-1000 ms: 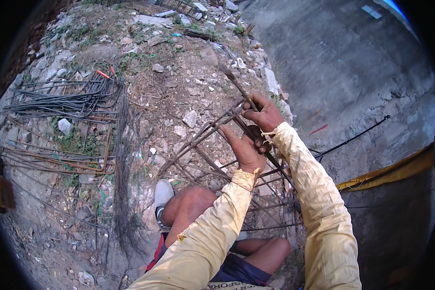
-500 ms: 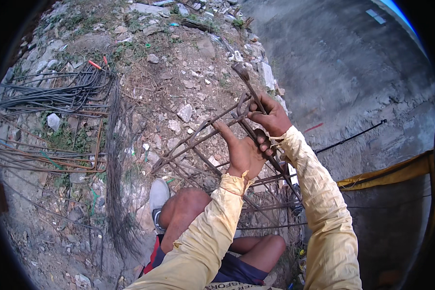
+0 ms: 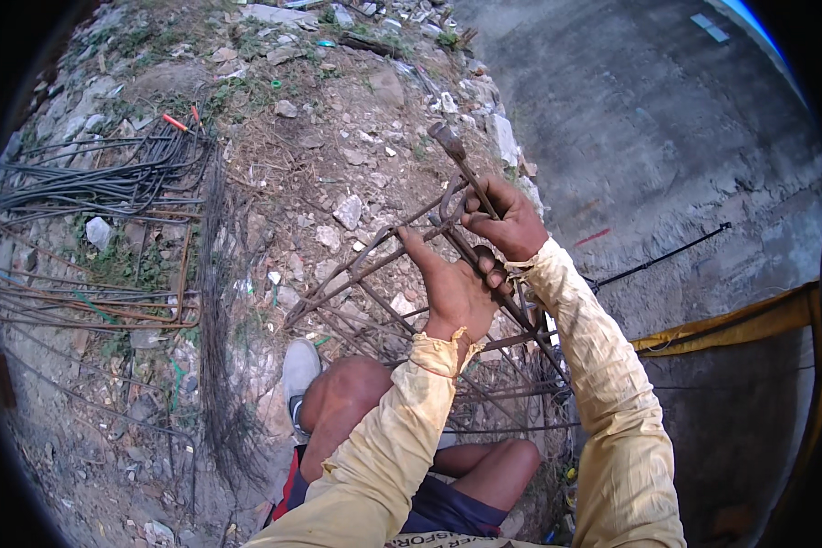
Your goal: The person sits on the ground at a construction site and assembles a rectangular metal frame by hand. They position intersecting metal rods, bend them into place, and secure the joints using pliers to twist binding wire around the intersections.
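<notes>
In front of me a cage of rusty steel reinforcing bars (image 3: 374,265), with square stirrups, lies slanted over my lap. My left hand (image 3: 457,290) is closed around one of its long bars, the thumb stretched along a stirrup side. Just beyond, at a stirrup corner, my right hand (image 3: 513,226) pinches a thin brown metal rod tool (image 3: 466,167) with a thick blunt end pointing up and away. The tool's lower tip is hidden behind my fingers and the bars. Whether tie wire sits at that corner, I cannot tell.
To the left lie a pile of bent dark stirrups (image 3: 128,178), rusty bars (image 3: 91,315) and a long bundle of thin wire (image 3: 217,329). Stones and rubble (image 3: 347,212) cover the ground. A grey concrete wall (image 3: 639,137) and a yellow cloth strip (image 3: 731,324) are at right.
My right hand has shifted slightly left, and the tool's thick end has swung a little left and nearer. The left hand has stayed nearly in place on the cage.
</notes>
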A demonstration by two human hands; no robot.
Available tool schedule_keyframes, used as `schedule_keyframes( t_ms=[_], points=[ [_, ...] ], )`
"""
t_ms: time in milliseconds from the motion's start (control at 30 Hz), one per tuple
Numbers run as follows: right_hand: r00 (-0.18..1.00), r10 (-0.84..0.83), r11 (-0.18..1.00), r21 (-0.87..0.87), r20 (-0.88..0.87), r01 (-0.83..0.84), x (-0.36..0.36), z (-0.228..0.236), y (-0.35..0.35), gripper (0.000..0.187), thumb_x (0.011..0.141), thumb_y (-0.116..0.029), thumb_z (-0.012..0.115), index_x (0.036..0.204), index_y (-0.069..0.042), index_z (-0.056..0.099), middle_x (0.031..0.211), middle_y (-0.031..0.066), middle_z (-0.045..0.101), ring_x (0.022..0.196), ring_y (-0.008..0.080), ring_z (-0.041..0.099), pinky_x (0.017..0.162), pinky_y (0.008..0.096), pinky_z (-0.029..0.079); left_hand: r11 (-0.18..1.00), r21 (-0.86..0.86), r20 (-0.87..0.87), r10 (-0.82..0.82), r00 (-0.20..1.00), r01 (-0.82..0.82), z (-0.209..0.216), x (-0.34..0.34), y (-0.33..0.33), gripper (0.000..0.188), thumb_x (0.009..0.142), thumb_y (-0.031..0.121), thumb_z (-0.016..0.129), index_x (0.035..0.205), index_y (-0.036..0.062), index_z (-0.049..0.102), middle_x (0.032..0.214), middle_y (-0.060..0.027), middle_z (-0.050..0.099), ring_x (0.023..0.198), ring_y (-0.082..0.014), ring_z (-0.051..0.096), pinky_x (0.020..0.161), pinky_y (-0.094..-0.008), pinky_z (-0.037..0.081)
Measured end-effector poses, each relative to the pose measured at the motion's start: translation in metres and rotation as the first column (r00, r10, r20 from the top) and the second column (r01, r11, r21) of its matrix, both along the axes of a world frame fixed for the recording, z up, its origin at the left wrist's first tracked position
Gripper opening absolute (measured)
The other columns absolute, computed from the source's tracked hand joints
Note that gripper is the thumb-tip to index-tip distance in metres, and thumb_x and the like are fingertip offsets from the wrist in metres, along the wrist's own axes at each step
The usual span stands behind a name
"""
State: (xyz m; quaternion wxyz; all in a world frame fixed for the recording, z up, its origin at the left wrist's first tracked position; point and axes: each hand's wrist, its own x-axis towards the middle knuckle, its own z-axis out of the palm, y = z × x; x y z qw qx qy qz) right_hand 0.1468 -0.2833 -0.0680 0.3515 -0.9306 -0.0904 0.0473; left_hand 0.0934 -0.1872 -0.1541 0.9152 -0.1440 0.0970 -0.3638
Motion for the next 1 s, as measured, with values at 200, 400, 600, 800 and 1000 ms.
schedule_keyframes(
  t_ms=[200,400,600,800,1000],
  points=[
    [0.995,0.097,0.994,-0.049,0.008,-0.097,0.007,0.001,-0.003,0.018,0.08,-0.011,0.072,0.091,-0.007,0.058,0.082,-0.0038,0.052,0.078,0.0082,0.048,0.071,0.0261,0.04,1.0,0.007,0.045,0.0,0.999,0.0,-0.005,0.0,-0.001,0.097,0.066,0.102,0.023,0.073,0.0083,0.046,0.069,-0.0033,0.045,0.065,-0.0203,0.042,0.065,-0.0335,0.037],
    [0.997,0.08,0.993,-0.091,-0.02,-0.082,0.004,0.01,-0.002,0.018,0.08,-0.011,0.071,0.091,-0.006,0.058,0.078,-0.0031,0.051,0.075,0.0086,0.047,0.069,0.0265,0.039,0.999,-0.044,0.07,-0.026,0.997,0.029,-0.002,-0.002,0.001,0.093,0.067,0.1,0.026,0.07,0.0088,0.045,0.069,-0.0041,0.044,0.069,-0.0221,0.042,0.069,-0.0338,0.036],
    [0.995,0.1,0.981,-0.162,-0.029,-0.103,0.005,0.015,0.002,0.018,0.079,-0.01,0.07,0.091,-0.006,0.059,0.076,-0.0029,0.05,0.074,0.0089,0.047,0.068,0.0268,0.04,0.995,-0.092,0.11,-0.029,0.994,0.039,-0.006,-0.001,0.001,0.09,0.069,0.098,0.029,0.069,0.0096,0.044,0.07,-0.0048,0.044,0.07,-0.0229,0.042,0.07,-0.0332,0.036],
    [0.994,0.111,0.982,-0.154,-0.025,-0.113,0.01,0.013,-0.002,0.018,0.079,-0.01,0.069,0.093,-0.005,0.059,0.075,-0.0026,0.052,0.073,0.009,0.048,0.067,0.0277,0.041,0.994,-0.107,0.111,-0.014,0.994,0.026,-0.01,0.003,-0.006,0.086,0.07,0.095,0.039,0.064,0.0099,0.045,0.064,-0.0055,0.043,0.069,-0.0239,0.042,0.071,-0.0352,0.038],
    [0.983,-0.067,0.971,-0.239,-0.172,0.024,-0.02,0.057,0.048,0.028,0.085,-0.016,0.068,0.111,-0.004,0.062,0.083,0.003,0.066,0.084,0.0129,0.062,0.074,0.0329,0.051,0.997,-0.075,0.127,0.024,0.992,-0.015,-0.009,-0.001,-0.01,0.082,0.068,0.094,0.047,0.066,0.0123,0.046,0.068,-0.0015,0.042,0.066,-0.0202,0.042,0.065,-0.0332,0.037]
  ],
)
